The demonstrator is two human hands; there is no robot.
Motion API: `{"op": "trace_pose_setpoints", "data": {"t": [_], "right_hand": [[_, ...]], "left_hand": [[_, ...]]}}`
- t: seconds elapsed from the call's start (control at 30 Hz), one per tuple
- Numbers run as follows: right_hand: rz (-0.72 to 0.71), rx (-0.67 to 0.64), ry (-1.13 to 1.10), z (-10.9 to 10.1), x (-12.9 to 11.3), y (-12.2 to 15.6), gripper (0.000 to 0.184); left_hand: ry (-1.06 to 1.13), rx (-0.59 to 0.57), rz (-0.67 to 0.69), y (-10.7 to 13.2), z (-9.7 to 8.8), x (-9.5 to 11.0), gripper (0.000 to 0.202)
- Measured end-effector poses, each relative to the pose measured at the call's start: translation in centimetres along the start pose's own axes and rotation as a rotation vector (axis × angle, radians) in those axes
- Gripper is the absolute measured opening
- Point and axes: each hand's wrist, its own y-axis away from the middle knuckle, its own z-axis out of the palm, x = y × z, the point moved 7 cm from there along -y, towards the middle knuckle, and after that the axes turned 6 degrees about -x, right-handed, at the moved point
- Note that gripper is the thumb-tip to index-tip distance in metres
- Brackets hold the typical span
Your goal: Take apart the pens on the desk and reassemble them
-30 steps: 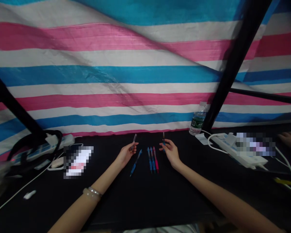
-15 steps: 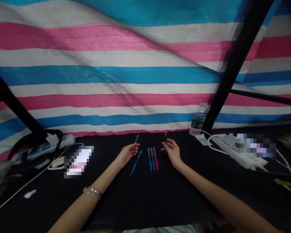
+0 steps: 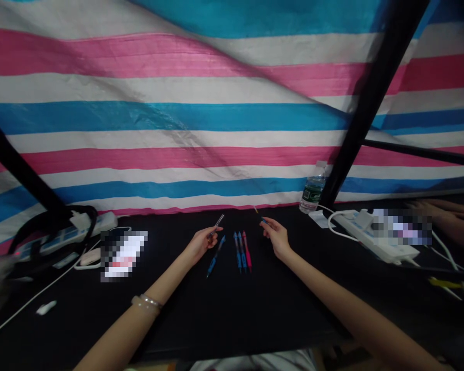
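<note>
My left hand (image 3: 203, 243) is closed on a clear, slim pen barrel (image 3: 220, 220), which points up and away to the right. Between the fingertips of my right hand (image 3: 277, 239) is a pen part (image 3: 259, 213) with some blue and a thin, light-tipped end, slanting up to the left. A blue pen (image 3: 215, 258) lies slanted on the table beside my left hand. Between my hands, two blue pens (image 3: 238, 253) and a pink pen (image 3: 247, 252) lie side by side. My fingers cover the lower ends of both held pieces.
A water bottle (image 3: 312, 194) stands at the back by a black post (image 3: 365, 118). Power strips lie right (image 3: 379, 242) and left (image 3: 107, 222), with cables. A blurred-out phone (image 3: 126, 256) is on the left; another person's hand (image 3: 435, 212) is at far right.
The pen part in my right hand has tilted from upright to leaning left. My left hand stays nearly still. The other person's hand at far right has come further into view.
</note>
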Motion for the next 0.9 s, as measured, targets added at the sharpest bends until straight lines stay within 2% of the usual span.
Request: {"op": "trace_pose_setpoints", "data": {"t": [0.3, 0.53, 0.7, 0.9], "right_hand": [[0.196, -0.196, -0.259, 0.4, 1.6, -1.5, 0.028], [0.269, -0.288, -0.277, 1.0, 1.5, -1.3, 0.026], [0.259, -0.353, -0.212, 1.5, 1.0, -1.1, 0.026], [0.251, -0.404, -0.175, 2.0, 0.3, -0.5, 0.025]], "left_hand": [[-0.117, -0.027, 0.007, 0.2, 0.4, 0.1, 0.038], [-0.273, -0.060, 0.034, 0.5, 1.1, 0.3, 0.042], [-0.405, -0.078, 0.041, 0.9, 1.7, 0.6, 0.038], [-0.452, -0.106, 0.070, 0.8, 2.1, 0.6, 0.037]]}}
